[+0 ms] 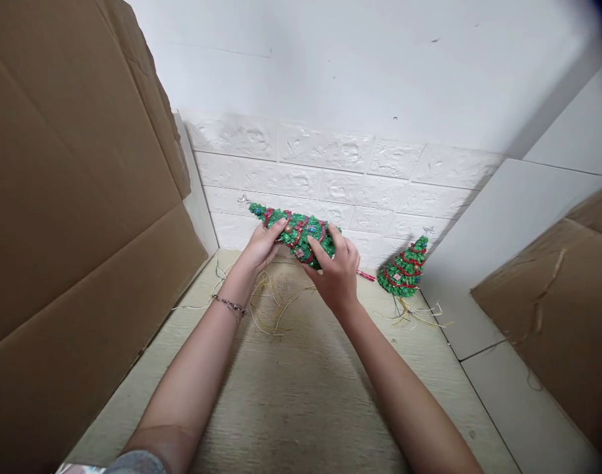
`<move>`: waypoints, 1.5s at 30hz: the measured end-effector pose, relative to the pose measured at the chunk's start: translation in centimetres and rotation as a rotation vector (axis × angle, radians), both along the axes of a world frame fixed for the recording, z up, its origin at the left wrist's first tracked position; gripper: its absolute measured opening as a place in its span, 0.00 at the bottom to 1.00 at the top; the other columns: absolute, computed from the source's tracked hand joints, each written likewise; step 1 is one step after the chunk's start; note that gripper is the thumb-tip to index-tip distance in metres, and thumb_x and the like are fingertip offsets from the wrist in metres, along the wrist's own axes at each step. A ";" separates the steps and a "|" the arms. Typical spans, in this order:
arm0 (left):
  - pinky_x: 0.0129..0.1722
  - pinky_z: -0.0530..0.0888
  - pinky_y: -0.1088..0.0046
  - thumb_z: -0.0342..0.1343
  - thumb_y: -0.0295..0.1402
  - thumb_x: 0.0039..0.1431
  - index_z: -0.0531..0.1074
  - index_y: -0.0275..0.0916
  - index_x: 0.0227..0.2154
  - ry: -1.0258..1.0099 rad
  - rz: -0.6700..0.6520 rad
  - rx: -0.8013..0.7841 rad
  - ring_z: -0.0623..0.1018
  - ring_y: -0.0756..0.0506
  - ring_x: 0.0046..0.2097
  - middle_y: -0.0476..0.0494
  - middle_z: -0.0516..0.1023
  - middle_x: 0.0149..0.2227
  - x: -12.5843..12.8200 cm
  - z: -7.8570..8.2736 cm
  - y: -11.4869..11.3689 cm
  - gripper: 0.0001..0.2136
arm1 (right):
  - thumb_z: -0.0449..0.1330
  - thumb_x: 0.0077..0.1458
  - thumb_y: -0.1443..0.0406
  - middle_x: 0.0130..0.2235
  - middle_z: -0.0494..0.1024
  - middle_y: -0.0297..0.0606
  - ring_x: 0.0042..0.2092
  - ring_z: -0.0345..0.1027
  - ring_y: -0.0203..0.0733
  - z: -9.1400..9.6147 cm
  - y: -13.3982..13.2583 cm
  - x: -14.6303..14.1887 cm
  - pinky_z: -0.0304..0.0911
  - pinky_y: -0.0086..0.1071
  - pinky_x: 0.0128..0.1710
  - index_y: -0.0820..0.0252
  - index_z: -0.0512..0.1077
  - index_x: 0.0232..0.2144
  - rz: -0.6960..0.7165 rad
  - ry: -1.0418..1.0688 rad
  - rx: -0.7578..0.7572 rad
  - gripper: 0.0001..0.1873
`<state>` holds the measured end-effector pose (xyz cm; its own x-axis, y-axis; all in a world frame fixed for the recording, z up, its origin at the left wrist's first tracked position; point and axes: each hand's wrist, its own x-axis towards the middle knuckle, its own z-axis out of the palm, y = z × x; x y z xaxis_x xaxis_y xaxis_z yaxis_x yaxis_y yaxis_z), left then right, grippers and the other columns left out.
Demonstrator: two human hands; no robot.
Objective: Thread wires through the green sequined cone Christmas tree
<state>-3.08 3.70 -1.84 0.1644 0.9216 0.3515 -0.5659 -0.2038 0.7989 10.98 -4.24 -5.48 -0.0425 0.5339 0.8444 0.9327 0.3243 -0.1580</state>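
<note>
A small green Christmas tree (pixel 301 232) with red garlands, little ornaments and a silver star lies tilted sideways in the air, its tip toward the left. My left hand (pixel 267 245) grips it near the upper part, thumb on the front. Around its wide base, at the right, my right hand (pixel 338 270) is closed with fingers on top and thumb on the front. Loose thin wires (pixel 276 316) in white and yellow spread below the tree; whether they join it is hidden. A second, similar Christmas tree (pixel 404 270) stands upright to the right, with wires at its foot.
A red pen-like item (pixel 365 275) lies on the pale wooden surface (pixel 301 395) beside my right hand. Tall cardboard (pixel 83 164) walls the left side, and another cardboard piece (pixel 552 289) leans at the right. A white brick-patterned wall (pixel 301 155) closes off the back.
</note>
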 end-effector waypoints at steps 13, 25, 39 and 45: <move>0.35 0.70 0.72 0.68 0.42 0.40 0.70 0.37 0.29 -0.154 0.018 0.106 0.74 0.51 0.31 0.49 0.74 0.28 1.5 0.2 -0.8 0.18 | 0.54 0.58 0.58 0.58 0.61 0.41 0.56 0.53 0.56 -0.7 0.3 0.6 0.53 0.55 0.54 0.42 0.66 0.52 -0.072 -0.056 0.020 0.19; 0.29 0.69 0.75 0.68 0.43 0.40 0.69 0.39 0.25 -0.249 0.155 -0.027 0.70 0.52 0.27 0.52 0.71 0.25 2.8 0.2 -1.7 0.16 | 0.50 0.60 0.55 0.55 0.67 0.41 0.53 0.57 0.55 -0.9 0.4 0.4 0.51 0.56 0.52 0.38 0.70 0.49 -0.027 -0.037 -0.151 0.17; 0.31 0.73 0.73 0.69 0.39 0.34 0.71 0.37 0.34 0.055 0.082 0.100 0.75 0.49 0.30 0.47 0.76 0.29 -1.0 1.5 -1.2 0.22 | 0.48 0.60 0.51 0.54 0.68 0.40 0.48 0.65 0.45 0.0 -1.0 0.2 0.51 0.45 0.53 0.47 0.65 0.51 0.142 -0.073 0.292 0.20; 0.35 0.76 0.65 0.68 0.41 0.36 0.71 0.37 0.35 0.217 -0.310 0.105 0.79 0.43 0.34 0.43 0.78 0.32 -3.1 1.1 -1.0 0.22 | 0.46 0.61 0.60 0.43 0.75 0.41 0.46 0.67 0.43 2.4 -0.6 1.7 0.57 0.41 0.47 0.56 0.69 0.42 0.163 0.225 0.121 0.14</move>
